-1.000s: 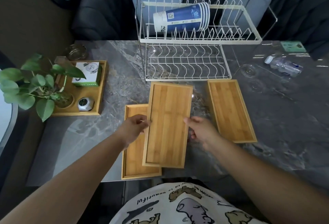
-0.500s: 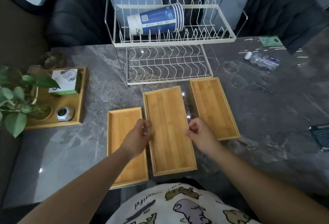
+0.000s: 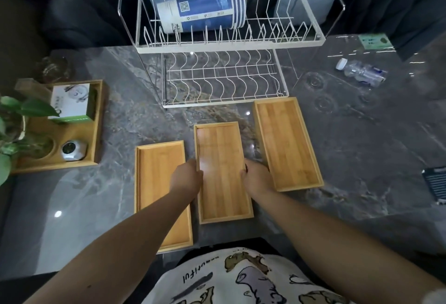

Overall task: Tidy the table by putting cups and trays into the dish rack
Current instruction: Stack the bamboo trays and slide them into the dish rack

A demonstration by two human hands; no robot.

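Observation:
Three bamboo trays lie on the grey marble table. My left hand (image 3: 187, 178) grips the left long edge of the middle tray (image 3: 222, 175), and my right hand (image 3: 256, 178) grips its right edge. Under my left forearm lies the left tray (image 3: 159, 183). Apart on the right rests the right tray (image 3: 287, 142). Behind them stands a white two-tier wire dish rack (image 3: 226, 43). A stack of blue-and-white paper cups (image 3: 202, 14) lies on its side in the upper tier. The lower tier holds nothing.
A wooden organiser (image 3: 96, 125) at the left holds a white box, a small silver device and a potted plant (image 3: 14, 120). A plastic bottle (image 3: 362, 73) lies at the right, a dark booklet (image 3: 436, 183) at the right edge. The table's front edge is at my body.
The middle tray has come down from its tilted, raised position overlapping the left tray and now sits level between the other two. Both hands still hold its long edges. The view has moved closer.

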